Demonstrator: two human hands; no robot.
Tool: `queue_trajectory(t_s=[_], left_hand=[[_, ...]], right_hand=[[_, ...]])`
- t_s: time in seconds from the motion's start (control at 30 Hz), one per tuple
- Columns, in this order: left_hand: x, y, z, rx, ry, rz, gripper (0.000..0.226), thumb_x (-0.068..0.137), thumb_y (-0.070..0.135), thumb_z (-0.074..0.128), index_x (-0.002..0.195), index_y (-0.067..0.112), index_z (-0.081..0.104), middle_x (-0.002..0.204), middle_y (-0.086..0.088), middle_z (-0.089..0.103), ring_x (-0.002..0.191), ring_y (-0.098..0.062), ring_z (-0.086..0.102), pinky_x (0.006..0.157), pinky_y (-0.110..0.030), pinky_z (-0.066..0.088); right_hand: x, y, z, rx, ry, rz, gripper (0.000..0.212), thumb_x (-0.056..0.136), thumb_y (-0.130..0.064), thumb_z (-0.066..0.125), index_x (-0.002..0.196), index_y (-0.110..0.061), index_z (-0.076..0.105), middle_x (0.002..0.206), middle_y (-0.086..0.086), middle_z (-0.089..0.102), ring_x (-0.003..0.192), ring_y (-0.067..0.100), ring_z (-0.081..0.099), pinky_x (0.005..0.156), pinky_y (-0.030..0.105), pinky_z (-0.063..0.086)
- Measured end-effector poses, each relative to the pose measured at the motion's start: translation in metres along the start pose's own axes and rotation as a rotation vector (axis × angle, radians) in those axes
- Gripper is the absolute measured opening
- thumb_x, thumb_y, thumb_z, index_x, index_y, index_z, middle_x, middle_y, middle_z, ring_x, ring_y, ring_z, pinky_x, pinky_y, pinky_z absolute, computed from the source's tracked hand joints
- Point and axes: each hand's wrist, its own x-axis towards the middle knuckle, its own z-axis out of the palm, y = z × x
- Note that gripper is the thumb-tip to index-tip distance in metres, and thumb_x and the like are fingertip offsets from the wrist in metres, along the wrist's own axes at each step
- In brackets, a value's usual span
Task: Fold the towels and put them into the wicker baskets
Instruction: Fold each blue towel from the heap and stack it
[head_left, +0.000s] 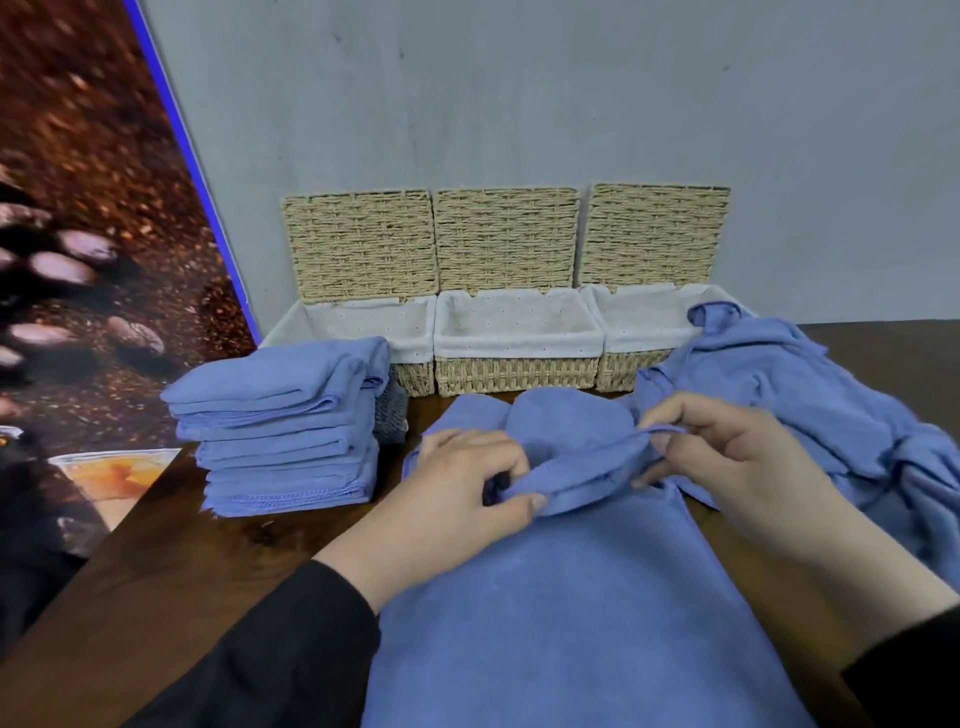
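- Two hands pinch one blue towel (571, 597) spread on the desk (208, 561): my left grip (467, 483) nips its raised fold, my right grip (727, 457) its edge.
- I see folded towels (280, 431) stacked left, a loose heap (810, 395) right.
- Three lined wicker baskets (514, 353) stand open behind, against the wall.

Spread towel (571, 597) cut by bottom edge. Crumpled towel pile (810, 395) runs off right edge, hides part of right basket (631, 369). Folded stack (280, 431) covers left basket (415, 376) front. Left hand (467, 483) fingertips tucked under fold. Poster (78, 208) blurred.
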Motion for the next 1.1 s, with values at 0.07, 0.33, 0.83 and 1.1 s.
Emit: queue_trajectory(t_s=[0.07, 0.33, 0.83, 1.1], left_hand=[[-0.013, 0.002, 0.004, 0.045, -0.057, 0.093, 0.024, 0.086, 0.034, 0.066, 0.073, 0.025, 0.048, 0.075, 0.009, 0.053, 0.081, -0.011, 0.056, 0.100, -0.035, 0.035], [-0.073, -0.007, 0.012, 0.508, -0.126, 0.167, 0.009, 0.085, 0.032, 0.059, 0.077, 0.030, 0.053, 0.071, 0.011, 0.050, 0.087, -0.004, 0.052, 0.121, -0.051, 0.010], [-0.100, -0.013, -0.009, 0.457, 0.070, 0.050, 0.011, 0.090, 0.027, 0.042, 0.091, 0.031, 0.052, 0.083, 0.021, 0.049, 0.093, -0.002, 0.057, 0.111, -0.037, 0.027], [-0.076, 0.001, -0.038, 0.364, 0.306, -0.203, 0.011, 0.101, 0.028, 0.056, 0.094, 0.026, 0.063, 0.085, 0.011, 0.053, 0.080, -0.015, 0.052, 0.069, -0.038, 0.045]], right_hand=[[-0.015, 0.006, -0.004, -0.189, -0.140, 0.002, 0.023, 0.098, -0.011, 0.060, 0.083, -0.026, 0.070, 0.078, 0.009, 0.068, 0.068, 0.032, 0.061, 0.068, 0.039, 0.047], [-0.069, 0.021, 0.000, -0.610, -0.432, -0.030, 0.012, 0.088, -0.021, 0.059, 0.080, -0.029, 0.061, 0.080, -0.010, 0.056, 0.072, 0.012, 0.054, 0.064, 0.022, 0.039], [-0.094, 0.031, 0.001, -0.703, -0.232, -0.078, 0.011, 0.095, -0.036, 0.058, 0.085, -0.040, 0.059, 0.082, -0.017, 0.060, 0.078, 0.006, 0.057, 0.073, 0.026, 0.045], [-0.074, 0.006, -0.014, -0.345, 0.293, 0.156, 0.015, 0.096, -0.024, 0.063, 0.082, -0.026, 0.063, 0.058, 0.004, 0.059, 0.052, 0.020, 0.048, 0.052, 0.033, 0.036]])
